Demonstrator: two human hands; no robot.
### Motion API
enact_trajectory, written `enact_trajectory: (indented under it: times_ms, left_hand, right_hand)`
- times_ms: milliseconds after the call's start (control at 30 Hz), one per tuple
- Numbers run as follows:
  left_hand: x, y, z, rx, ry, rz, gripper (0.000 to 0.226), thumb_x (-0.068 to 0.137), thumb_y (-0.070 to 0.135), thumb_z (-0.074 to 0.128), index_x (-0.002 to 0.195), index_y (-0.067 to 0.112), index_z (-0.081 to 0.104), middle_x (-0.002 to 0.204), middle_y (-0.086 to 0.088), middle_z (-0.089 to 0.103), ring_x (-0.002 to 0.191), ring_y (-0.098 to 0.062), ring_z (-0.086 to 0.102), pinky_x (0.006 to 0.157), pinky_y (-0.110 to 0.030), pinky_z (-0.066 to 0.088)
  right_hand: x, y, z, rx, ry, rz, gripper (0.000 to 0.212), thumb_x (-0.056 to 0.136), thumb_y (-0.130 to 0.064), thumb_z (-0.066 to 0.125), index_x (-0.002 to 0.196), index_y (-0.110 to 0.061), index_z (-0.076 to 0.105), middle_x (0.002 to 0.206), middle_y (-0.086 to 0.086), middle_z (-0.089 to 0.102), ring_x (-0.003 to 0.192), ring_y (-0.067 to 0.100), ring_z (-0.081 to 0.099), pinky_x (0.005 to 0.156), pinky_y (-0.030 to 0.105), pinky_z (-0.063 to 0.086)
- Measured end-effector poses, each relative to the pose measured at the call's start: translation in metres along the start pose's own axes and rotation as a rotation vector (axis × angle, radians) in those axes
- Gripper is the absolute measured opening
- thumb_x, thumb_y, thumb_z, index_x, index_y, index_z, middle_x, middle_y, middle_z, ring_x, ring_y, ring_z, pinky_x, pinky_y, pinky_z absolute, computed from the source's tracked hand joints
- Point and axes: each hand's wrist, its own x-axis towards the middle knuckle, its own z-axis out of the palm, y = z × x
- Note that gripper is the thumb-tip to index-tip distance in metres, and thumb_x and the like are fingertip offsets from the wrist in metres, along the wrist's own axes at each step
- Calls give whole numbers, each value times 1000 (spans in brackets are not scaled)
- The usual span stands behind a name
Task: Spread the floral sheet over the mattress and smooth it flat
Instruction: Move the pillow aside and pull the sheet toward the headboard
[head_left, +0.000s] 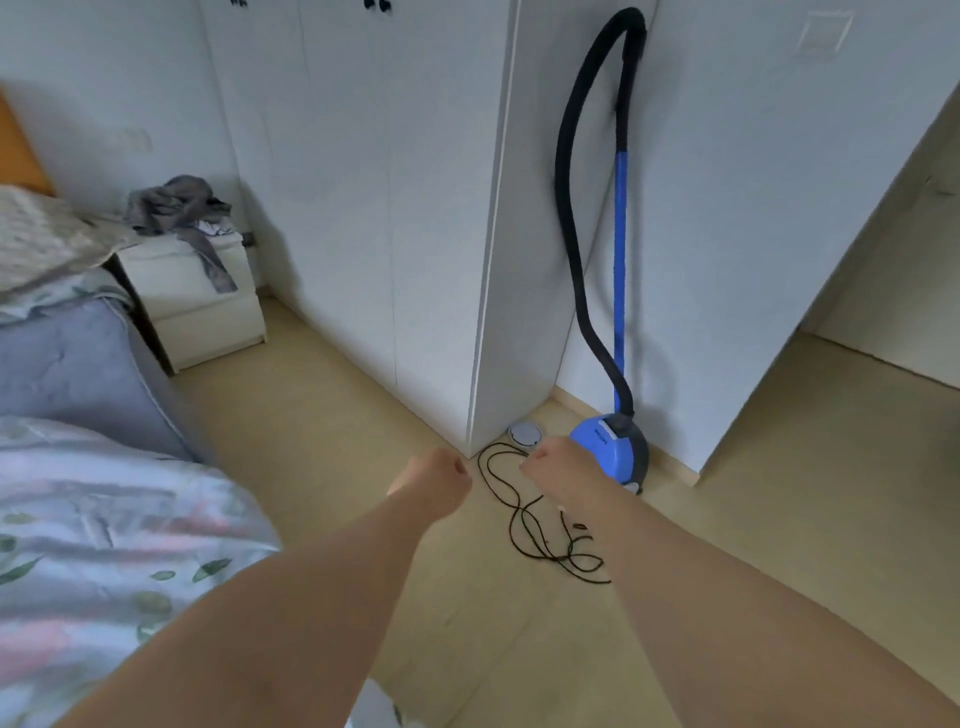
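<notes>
Bare forearms (291, 613) reach forward, left hand (440, 480) and right hand (558, 462) curled into empty fists, rumpled pale floral fabric sheet (104, 545) lies left, blue canister vacuum cleaner (615, 447) with unreadable label.

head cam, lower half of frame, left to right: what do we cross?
floral sheet → left hand → right hand → blue vacuum cleaner → doorway. The black cord is left out: it overlaps the right hand.

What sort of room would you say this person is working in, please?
Most likely a bedroom: a mattress with a floral sheet, a white nightstand beside it, and tall wardrobe doors.
</notes>
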Motion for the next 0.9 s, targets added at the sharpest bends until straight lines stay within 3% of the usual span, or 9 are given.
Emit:
enact_trajectory:
  times_ms: [67, 233, 333, 467, 633, 700, 733, 800, 900]
  left_hand:
    - [36, 18, -8, -20, 42, -42, 14, 88, 14, 45, 80, 19, 55, 70, 0, 55, 71, -20, 52, 59, -22, 38]
    - [104, 37, -44, -61, 141, -172, 22, 91, 17, 47, 101, 13, 66, 89, -11, 65, 84, -25, 62, 70, -27, 47]
    - [136, 21, -65, -71, 198, -276, 25, 92, 18, 48, 108, 13, 66, 107, -13, 70, 102, -27, 66, 81, -29, 52]
    - [183, -16, -92, -118, 242, -385, 27, 92, 17, 47, 109, 11, 65, 111, -14, 68, 105, -27, 65, 86, -29, 51]
    - [250, -54, -153, -180, 298, -436, 27, 90, 17, 46, 107, 11, 66, 108, -14, 70, 102, -28, 65, 82, -30, 53]
    - [264, -68, -176, -178, 320, -466, 28, 91, 17, 45, 108, 10, 65, 108, -14, 69, 101, -28, 65, 81, -30, 53]
    - [271, -77, -187, -180, 337, -482, 28, 91, 17, 45, 109, 10, 65, 108, -13, 69, 101, -28, 65, 81, -30, 53]
    - [283, -99, -211, -182, 371, -524, 28, 91, 17, 43, 107, 10, 65, 107, -12, 69, 99, -26, 66, 82, -31, 54]
    - [297, -137, -242, -217, 412, -608, 29, 90, 17, 42, 104, 8, 66, 105, -10, 67, 96, -25, 66, 82, -32, 55]
  right_hand:
    - [44, -9, -16, 14, -28, -71, 17, 95, -12, 42, 81, -8, 51, 70, 0, 42, 64, 13, 43, 57, 24, 35]
    - [137, -57, -30, -17, -117, -195, 26, 93, -17, 45, 110, -4, 60, 94, 5, 52, 84, 21, 49, 65, 22, 38]
    - [179, -87, -19, -26, -217, -243, 28, 91, -21, 46, 112, -8, 59, 100, 7, 53, 90, 26, 53, 74, 28, 44]
    - [232, -131, 6, -109, -297, -298, 12, 88, -23, 47, 93, -16, 55, 100, 8, 56, 92, 26, 56, 83, 31, 48]
    - [290, -218, 31, -161, -367, -358, 28, 92, -23, 49, 114, -9, 60, 114, 12, 60, 108, 30, 57, 87, 35, 48]
    - [308, -249, 42, -143, -388, -395, 22, 91, -22, 48, 105, -10, 61, 99, 11, 57, 94, 28, 55, 78, 31, 46]
    - [318, -264, 48, -136, -393, -412, 15, 91, -21, 48, 92, -13, 60, 91, 8, 54, 88, 25, 51, 71, 27, 43]
    - [338, -296, 66, -121, -402, -433, 23, 89, -19, 47, 66, -21, 45, 77, 4, 47, 81, 22, 46, 55, 23, 34]
    - [360, -343, 96, -160, -446, -495, 29, 88, -18, 47, 60, -19, 39, 70, 4, 47, 69, 22, 46, 49, 19, 27]
